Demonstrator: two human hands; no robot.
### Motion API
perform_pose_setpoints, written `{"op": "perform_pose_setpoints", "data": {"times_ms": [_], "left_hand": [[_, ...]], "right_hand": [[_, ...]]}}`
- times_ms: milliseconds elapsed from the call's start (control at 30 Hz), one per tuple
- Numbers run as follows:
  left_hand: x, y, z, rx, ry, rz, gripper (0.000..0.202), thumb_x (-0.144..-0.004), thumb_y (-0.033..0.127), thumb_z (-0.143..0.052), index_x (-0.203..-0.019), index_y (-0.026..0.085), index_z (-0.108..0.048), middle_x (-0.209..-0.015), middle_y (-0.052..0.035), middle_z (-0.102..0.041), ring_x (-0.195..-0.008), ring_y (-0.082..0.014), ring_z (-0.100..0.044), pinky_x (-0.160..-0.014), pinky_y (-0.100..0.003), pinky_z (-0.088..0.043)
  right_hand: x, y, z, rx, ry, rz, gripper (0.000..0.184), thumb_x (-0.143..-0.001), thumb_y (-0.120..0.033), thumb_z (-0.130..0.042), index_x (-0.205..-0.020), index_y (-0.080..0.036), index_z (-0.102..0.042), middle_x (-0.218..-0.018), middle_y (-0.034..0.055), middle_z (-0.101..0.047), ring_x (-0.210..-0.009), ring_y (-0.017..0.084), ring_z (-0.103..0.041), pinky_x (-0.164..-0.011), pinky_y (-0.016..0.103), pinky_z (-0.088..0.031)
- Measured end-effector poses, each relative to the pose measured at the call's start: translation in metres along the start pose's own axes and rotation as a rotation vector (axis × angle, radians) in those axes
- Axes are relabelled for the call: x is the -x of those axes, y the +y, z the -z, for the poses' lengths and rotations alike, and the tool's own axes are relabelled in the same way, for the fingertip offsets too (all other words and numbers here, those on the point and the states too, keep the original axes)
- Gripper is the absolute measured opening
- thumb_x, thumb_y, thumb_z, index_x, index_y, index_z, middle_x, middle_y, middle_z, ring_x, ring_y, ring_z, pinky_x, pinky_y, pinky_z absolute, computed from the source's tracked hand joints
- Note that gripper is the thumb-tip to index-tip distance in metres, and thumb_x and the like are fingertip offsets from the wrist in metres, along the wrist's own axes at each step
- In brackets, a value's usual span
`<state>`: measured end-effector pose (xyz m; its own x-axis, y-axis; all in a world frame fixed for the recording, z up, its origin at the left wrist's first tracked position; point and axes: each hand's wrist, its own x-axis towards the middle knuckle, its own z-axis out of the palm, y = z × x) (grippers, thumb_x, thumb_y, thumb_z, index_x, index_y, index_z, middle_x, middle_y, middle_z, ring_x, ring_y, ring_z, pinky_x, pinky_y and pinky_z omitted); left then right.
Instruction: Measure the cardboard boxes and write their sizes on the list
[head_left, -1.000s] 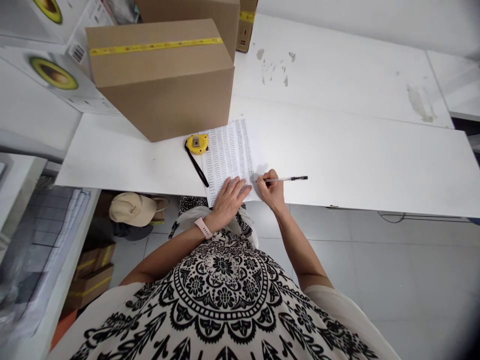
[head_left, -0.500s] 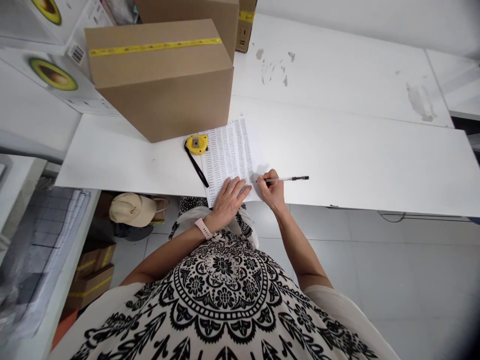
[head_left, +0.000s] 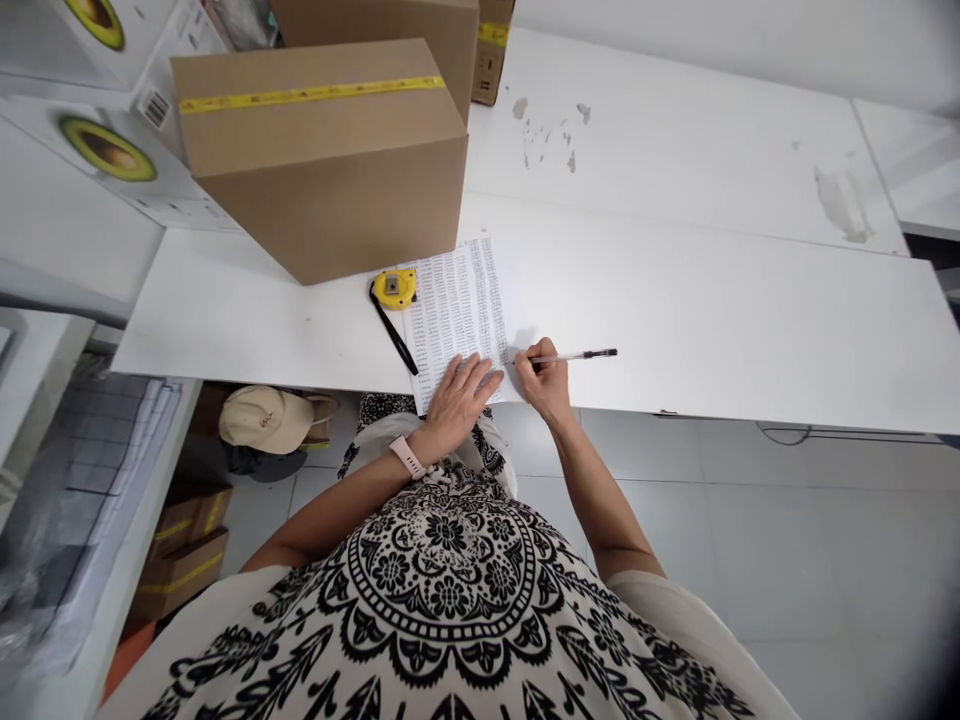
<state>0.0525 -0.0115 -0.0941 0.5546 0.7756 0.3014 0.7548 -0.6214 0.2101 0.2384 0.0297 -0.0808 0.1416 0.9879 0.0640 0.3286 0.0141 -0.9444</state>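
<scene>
Head view: right hand had its grip clamped on the pen; left hand, grip apart, lay flat on the paper, which rested on the desk beside the tape measure.

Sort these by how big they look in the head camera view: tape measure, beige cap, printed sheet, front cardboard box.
Largest to smallest:
1. Front cardboard box
2. Printed sheet, partly covered by the left hand
3. Beige cap
4. Tape measure
</scene>
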Motion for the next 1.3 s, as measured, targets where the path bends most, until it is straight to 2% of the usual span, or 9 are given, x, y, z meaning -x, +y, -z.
{"op": "perform_pose_setpoints", "data": {"times_ms": [167, 467, 733, 1033, 1300], "left_hand": [[0.0001, -0.0002, 0.0006, 0.018, -0.020, 0.003, 0.047, -0.096, 0.013, -0.059, -0.143, 0.014, -0.057, -0.144, -0.0178, -0.060, -0.143, -0.0341, -0.049, -0.123, -0.056, -0.036], [0.0014, -0.0013, -0.0012, 0.003, -0.032, 0.009, 0.049, -0.096, 0.010, -0.057, -0.144, 0.016, -0.056, -0.145, -0.0162, -0.059, -0.145, -0.0325, -0.047, -0.124, -0.056, -0.034], [0.0003, -0.0006, 0.0008, 0.034, -0.044, 0.017, 0.051, -0.094, 0.012, -0.064, -0.144, 0.015, -0.056, -0.145, -0.0181, -0.059, -0.144, -0.0341, -0.047, -0.125, -0.056, -0.033], [-0.0004, -0.0004, 0.0018, 0.030, -0.046, 0.021, 0.047, -0.096, 0.012, -0.058, -0.143, 0.016, -0.058, -0.145, -0.0169, -0.060, -0.143, -0.0332, -0.048, -0.123, -0.057, -0.036], [-0.0011, 0.0002, 0.0039, 0.034, -0.047, 0.023, 0.045, -0.096, 0.013, -0.059, -0.142, 0.016, -0.058, -0.144, -0.0171, -0.060, -0.142, -0.0336, -0.050, -0.123, -0.057, -0.036]], "right_hand": [[-0.0036, -0.0026, 0.0050, -0.011, -0.012, -0.044, 0.022, -0.082, -0.030, -0.063, -0.073, -0.024, -0.044, -0.055, -0.0082, -0.043, -0.051, 0.010, -0.038, -0.051, 0.026, -0.028], [-0.0061, 0.0037, 0.0049, -0.008, -0.056, 0.009, 0.024, -0.085, -0.031, -0.063, -0.072, -0.025, -0.044, -0.056, -0.0077, -0.042, -0.053, 0.011, -0.038, -0.052, 0.027, -0.030], [-0.0053, -0.0020, 0.0058, 0.014, -0.076, 0.001, 0.024, -0.083, -0.030, -0.064, -0.071, -0.025, -0.044, -0.055, -0.0077, -0.043, -0.052, 0.011, -0.038, -0.052, 0.027, -0.030], [-0.0052, 0.0050, 0.0046, 0.016, -0.045, 0.023, 0.025, -0.085, -0.032, -0.064, -0.072, -0.025, -0.043, -0.055, -0.0078, -0.043, -0.052, 0.011, -0.039, -0.053, 0.027, -0.030], [-0.0046, 0.0021, 0.0053, 0.012, -0.054, 0.007, 0.024, -0.084, -0.029, -0.064, -0.072, -0.025, -0.043, -0.055, -0.0081, -0.042, -0.052, 0.011, -0.038, -0.052, 0.027, -0.029]]}}
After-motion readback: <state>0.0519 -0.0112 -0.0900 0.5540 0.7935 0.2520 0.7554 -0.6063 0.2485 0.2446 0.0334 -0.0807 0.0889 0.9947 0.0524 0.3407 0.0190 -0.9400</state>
